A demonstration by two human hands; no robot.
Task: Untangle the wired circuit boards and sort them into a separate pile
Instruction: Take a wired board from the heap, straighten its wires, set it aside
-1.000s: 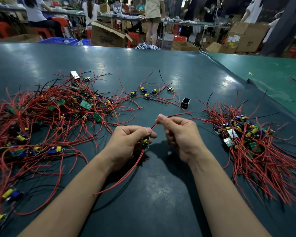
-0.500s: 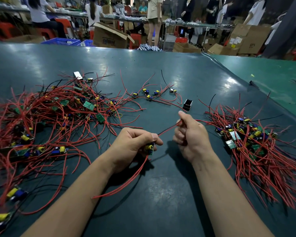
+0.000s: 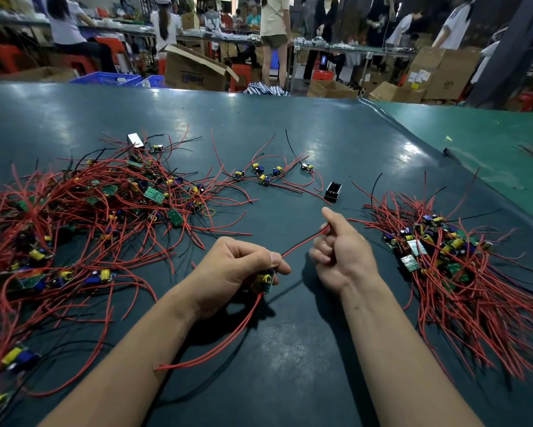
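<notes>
Tension on the thin red wire matters: my left hand grips the small green circuit board above the dark green surface, my right hand pinches the wire, drawing gently toward the sorted pile of red-wired boards, well apart from the tangled heap.

I see a small black box lying open on the dark green table, and a small silver block farther back on the left. Beyond the table's far edge stand an open cardboard carton, blue crates and red stools, with people at long benches.
</notes>
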